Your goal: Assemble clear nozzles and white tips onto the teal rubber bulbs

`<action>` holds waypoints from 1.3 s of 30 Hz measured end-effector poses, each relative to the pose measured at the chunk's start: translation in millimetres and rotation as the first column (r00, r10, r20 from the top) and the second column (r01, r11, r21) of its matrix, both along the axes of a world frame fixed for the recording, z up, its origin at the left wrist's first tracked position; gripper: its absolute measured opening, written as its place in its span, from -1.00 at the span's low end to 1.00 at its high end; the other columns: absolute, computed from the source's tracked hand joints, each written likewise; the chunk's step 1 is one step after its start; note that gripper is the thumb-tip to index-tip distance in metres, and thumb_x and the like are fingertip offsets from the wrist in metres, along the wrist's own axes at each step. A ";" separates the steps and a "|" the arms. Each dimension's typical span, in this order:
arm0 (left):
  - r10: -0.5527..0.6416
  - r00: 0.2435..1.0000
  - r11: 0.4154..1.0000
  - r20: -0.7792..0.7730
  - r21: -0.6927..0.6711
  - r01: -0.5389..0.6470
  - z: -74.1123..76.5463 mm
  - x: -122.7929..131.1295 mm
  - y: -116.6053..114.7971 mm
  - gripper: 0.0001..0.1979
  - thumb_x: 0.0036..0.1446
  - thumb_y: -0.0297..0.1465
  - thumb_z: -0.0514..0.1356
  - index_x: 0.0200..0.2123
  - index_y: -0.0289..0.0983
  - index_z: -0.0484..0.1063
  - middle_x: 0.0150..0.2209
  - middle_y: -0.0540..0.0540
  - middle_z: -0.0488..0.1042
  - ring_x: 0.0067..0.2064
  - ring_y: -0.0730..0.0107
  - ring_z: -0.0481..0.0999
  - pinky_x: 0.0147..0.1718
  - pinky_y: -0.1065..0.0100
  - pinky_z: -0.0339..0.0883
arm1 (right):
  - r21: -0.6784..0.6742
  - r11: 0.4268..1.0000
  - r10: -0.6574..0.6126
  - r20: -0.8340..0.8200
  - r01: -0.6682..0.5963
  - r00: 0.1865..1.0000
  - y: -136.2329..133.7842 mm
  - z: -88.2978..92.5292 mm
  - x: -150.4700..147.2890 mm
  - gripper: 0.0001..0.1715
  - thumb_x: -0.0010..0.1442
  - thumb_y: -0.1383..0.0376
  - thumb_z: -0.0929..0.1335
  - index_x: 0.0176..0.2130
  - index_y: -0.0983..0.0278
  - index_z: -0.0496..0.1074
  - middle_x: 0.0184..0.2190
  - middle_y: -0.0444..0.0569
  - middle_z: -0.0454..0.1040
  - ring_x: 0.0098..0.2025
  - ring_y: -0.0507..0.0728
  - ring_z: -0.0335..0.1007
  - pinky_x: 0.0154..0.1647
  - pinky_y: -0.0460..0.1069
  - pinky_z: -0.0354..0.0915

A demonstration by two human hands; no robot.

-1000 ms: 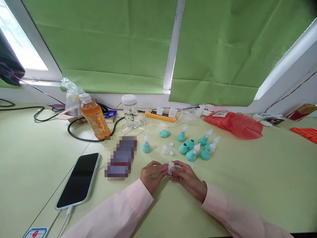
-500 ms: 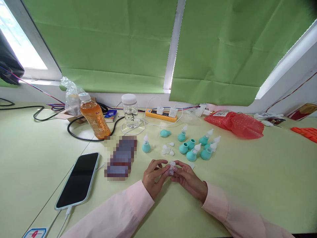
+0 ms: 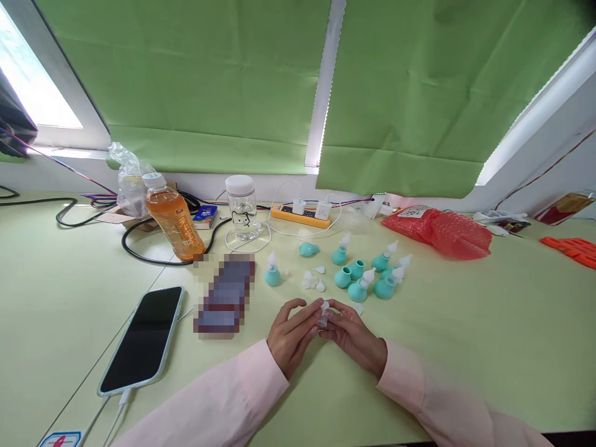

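Observation:
A small translucent plastic piece [image 3: 324, 315] is held between my two hands above the table. My left hand [image 3: 294, 334] presses its fingers against the left side of the piece, partly covering it. From the right, my right hand [image 3: 354, 335] pinches it between thumb and fingers. Just beyond the hands lie small white nozzle parts [image 3: 309, 280] in a loose pile. Several teal rubber bulbs [image 3: 357, 290] with clear pointed tips stand behind and to the right. Two open teal bulbs [image 3: 343, 277] have no tip. One tipped bulb [image 3: 272, 275] stands apart at the left.
A charging phone [image 3: 142, 340] and a pixelated dark item [image 3: 228, 295] lie to the left. Behind are a tea bottle [image 3: 174, 220], a lidded clear jar [image 3: 243, 211], a yellow power strip [image 3: 300, 215] with cables, and a red bubble-wrap package [image 3: 440, 231].
My left fingers have straightened and shifted across the plastic piece, covering more of it. My right hand keeps its grip. The whole view has shifted slightly.

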State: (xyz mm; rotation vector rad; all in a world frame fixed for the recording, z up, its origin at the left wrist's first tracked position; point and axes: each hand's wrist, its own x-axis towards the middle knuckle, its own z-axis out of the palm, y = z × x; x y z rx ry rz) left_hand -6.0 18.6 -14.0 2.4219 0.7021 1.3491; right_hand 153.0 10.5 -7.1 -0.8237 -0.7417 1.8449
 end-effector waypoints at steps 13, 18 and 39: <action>0.022 0.995 1.000 -0.097 -0.003 -0.023 0.0 -1.0 -6.1 -0.55 0.12 -0.53 -0.12 0.10 -0.28 -0.03 0.04 -0.16 0.22 0.13 0.22 0.02 0.01 0.03 -0.01 | -0.023 0.999 0.025 -0.037 -0.026 0.999 -0.1 2.0 1.6 -0.79 -0.03 0.32 0.36 -0.35 0.31 0.26 -0.47 -0.10 0.45 -0.43 0.01 0.43 -0.46 -0.14 0.34; -0.079 0.997 0.996 -0.016 -0.031 0.079 0.2 -1.8 -3.3 -0.59 0.12 -0.53 -0.12 0.06 -0.27 0.08 0.04 -0.19 0.21 0.11 0.18 0.05 -0.02 -0.04 0.00 | -0.023 1.000 0.020 -0.031 -0.020 0.999 -1.1 3.5 0.9 -0.78 -0.04 0.32 0.37 -0.34 0.29 0.26 -0.52 -0.16 0.42 -0.46 -0.02 0.41 -0.46 -0.13 0.34; 0.177 0.796 0.247 0.578 -0.809 0.533 10.2 7.0 3.6 -0.57 -0.23 -0.26 0.27 -0.25 -0.38 0.36 -0.40 -0.17 0.44 -0.40 0.31 0.42 -0.43 0.29 0.29 | 0.449 0.889 -0.280 0.385 0.087 0.879 -9.9 5.5 -8.5 -0.76 -0.14 0.26 0.40 -0.40 0.23 0.32 -0.38 -0.09 0.27 -0.35 0.04 0.20 -0.44 -0.09 0.21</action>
